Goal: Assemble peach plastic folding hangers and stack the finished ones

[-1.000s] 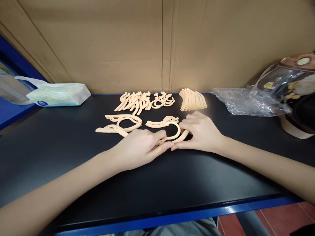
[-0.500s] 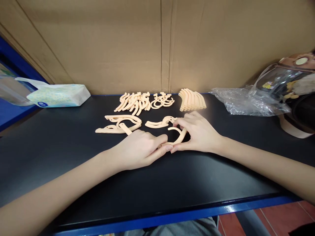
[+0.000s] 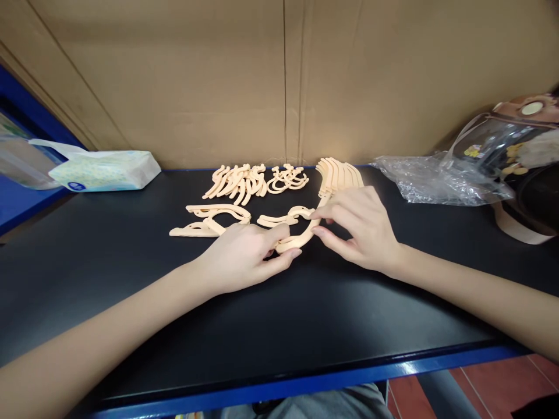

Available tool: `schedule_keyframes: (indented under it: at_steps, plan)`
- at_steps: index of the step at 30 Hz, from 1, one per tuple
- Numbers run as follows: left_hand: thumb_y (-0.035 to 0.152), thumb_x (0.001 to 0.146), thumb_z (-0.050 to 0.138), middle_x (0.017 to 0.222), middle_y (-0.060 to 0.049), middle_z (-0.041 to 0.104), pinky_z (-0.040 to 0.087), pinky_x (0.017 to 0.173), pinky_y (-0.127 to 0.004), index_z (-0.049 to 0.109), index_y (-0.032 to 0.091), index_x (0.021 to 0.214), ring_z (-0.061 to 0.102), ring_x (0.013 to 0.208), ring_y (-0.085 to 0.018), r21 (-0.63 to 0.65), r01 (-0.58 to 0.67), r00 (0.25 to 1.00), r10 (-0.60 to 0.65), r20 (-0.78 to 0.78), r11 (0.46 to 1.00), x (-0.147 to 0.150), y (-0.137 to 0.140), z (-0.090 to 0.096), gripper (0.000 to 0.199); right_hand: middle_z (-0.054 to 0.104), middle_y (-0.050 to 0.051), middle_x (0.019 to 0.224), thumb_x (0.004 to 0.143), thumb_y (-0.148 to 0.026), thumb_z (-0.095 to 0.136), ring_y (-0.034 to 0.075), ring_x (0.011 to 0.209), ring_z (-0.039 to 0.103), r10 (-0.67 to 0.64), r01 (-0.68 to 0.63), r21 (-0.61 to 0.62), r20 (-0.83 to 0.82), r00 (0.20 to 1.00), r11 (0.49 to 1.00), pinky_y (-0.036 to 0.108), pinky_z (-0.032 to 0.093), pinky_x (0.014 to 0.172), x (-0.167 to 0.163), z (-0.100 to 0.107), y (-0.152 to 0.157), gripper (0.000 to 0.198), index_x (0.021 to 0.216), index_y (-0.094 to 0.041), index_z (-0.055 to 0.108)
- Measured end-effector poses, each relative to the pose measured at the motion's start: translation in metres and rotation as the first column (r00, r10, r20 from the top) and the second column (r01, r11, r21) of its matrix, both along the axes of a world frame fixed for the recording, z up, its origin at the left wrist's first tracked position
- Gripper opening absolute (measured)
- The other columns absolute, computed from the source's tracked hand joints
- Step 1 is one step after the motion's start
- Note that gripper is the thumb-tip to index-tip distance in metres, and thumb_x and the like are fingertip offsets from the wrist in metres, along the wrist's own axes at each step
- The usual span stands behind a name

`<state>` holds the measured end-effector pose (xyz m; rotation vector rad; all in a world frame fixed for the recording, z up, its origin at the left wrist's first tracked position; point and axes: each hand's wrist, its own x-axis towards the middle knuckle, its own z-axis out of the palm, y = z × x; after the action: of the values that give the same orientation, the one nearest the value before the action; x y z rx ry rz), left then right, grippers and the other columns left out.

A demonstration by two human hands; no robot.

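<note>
My left hand [image 3: 248, 256] pinches the near end of a beige plastic folding hanger [image 3: 301, 239] between thumb and fingers, just above the black table. One curved arm of this hanger slants up to the right. Around that arm, my right hand [image 3: 360, 230] has its thumb and fingertips, with part of the arm hidden behind them. Just beyond lies another small beige hanger part [image 3: 275, 220], close to the held one. Folded beige hangers [image 3: 209, 226] rest on the table behind my left hand, which covers their near side.
At the back are a pile of curved hanger arms [image 3: 238, 181], a heap of small hooks [image 3: 288, 178] and a row of stacked arms [image 3: 340, 174]. A tissue pack [image 3: 107, 170] lies left. Crumpled clear plastic [image 3: 445, 180] and a transparent bag [image 3: 489, 142] are right.
The held hanger's right arm has swung outward and now slants up toward the stacked arms. My right hand has shifted slightly right, its thumb farther from my left thumb.
</note>
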<state>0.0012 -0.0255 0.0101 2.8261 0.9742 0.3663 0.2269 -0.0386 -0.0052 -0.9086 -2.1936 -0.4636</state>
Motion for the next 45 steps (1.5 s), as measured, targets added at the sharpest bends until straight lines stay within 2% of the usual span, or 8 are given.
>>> schedule_keyframes:
  at_steps: [3,12,20,23,26,35,41,45]
  plan:
    - [0.04,0.093,0.041,0.047,0.007,0.043,0.023,0.046,-0.021,0.042,0.02,0.072,0.043,0.039,-0.009,0.012,-0.005,1.0,0.005,-0.003,1.0,0.0,0.001,0.0,0.029,0.064,0.0,0.065,0.095,-0.029,0.046,0.015,0.066,0.054,0.031,-0.028,-0.07,0.036,0.999,0.997,0.034,0.034,0.07,-0.002,-0.002,0.002,0.024,0.097,-0.019,0.068]
    - [0.048,0.094,0.045,0.054,0.006,0.049,0.027,0.047,-0.021,0.046,0.019,0.077,0.047,0.045,-0.01,0.068,0.148,0.989,-0.148,-0.005,0.987,-0.002,0.002,-0.003,0.033,0.069,0.004,0.084,0.096,-0.035,0.045,0.02,0.083,0.056,0.015,-0.008,-0.204,0.033,0.999,0.979,0.036,0.035,0.08,-0.002,-0.003,0.006,0.027,0.099,-0.018,0.066]
    - [0.031,0.094,0.044,0.083,-0.001,0.063,0.04,0.062,-0.026,0.055,0.018,0.103,0.06,0.074,-0.016,0.077,0.191,0.979,-0.185,-0.083,0.979,-0.001,0.0,-0.004,0.019,0.065,0.003,0.088,0.097,-0.035,0.046,0.019,0.089,0.056,-0.006,-0.027,-0.346,-0.093,0.996,0.938,0.034,0.036,0.085,-0.001,-0.005,0.012,0.022,0.096,-0.019,0.062]
    - [0.023,0.091,0.044,0.1,-0.004,0.065,0.043,0.072,-0.028,0.053,0.019,0.114,0.06,0.091,-0.018,0.083,0.212,0.976,-0.207,-0.069,0.974,-0.001,0.0,-0.003,0.025,0.064,0.003,0.088,0.094,-0.031,0.051,0.02,0.09,0.056,-0.016,-0.038,-0.387,-0.134,0.991,0.921,0.034,0.037,0.085,0.0,-0.007,0.014,0.014,0.095,-0.021,0.06]
    - [0.017,0.091,0.042,0.104,-0.004,0.064,0.043,0.078,-0.028,0.054,0.02,0.118,0.059,0.098,-0.019,0.073,0.243,0.97,-0.24,-0.043,0.967,0.001,-0.001,-0.001,0.03,0.063,0.002,0.087,0.088,-0.022,0.055,0.021,0.089,0.055,-0.019,-0.042,-0.414,-0.142,0.99,0.909,0.035,0.038,0.085,0.0,-0.008,0.016,0.006,0.093,-0.021,0.059]
    - [0.019,0.098,0.04,0.105,-0.003,0.068,0.036,0.082,-0.033,0.057,0.017,0.115,0.06,0.096,-0.018,0.219,0.306,0.952,-0.299,-0.064,0.926,0.002,-0.001,-0.003,0.024,0.063,0.004,0.091,0.08,-0.009,0.049,0.021,0.088,0.054,0.025,-0.077,-0.432,-0.124,0.992,0.898,0.035,0.041,0.082,0.001,-0.01,0.017,0.019,0.096,-0.019,0.053]
    - [0.023,0.099,0.041,0.106,-0.005,0.066,0.037,0.083,-0.032,0.058,0.018,0.114,0.059,0.097,-0.018,0.221,0.278,0.96,-0.271,-0.062,0.935,-0.004,0.007,-0.006,0.024,0.065,0.006,0.108,0.084,-0.005,0.044,0.021,0.1,0.057,0.048,-0.102,-0.425,-0.137,0.989,0.899,0.036,0.042,0.09,0.002,-0.011,0.018,0.032,0.112,-0.02,0.05]
    - [0.026,0.098,0.043,0.099,-0.004,0.064,0.039,0.079,-0.031,0.06,0.021,0.114,0.057,0.089,-0.018,0.188,0.261,0.965,-0.253,-0.063,0.947,-0.005,0.009,-0.006,0.024,0.068,0.005,0.106,0.087,-0.005,0.042,0.02,0.095,0.057,0.057,-0.09,-0.406,-0.092,0.994,0.909,0.035,0.042,0.088,0.002,-0.011,0.018,0.031,0.11,-0.019,0.057]
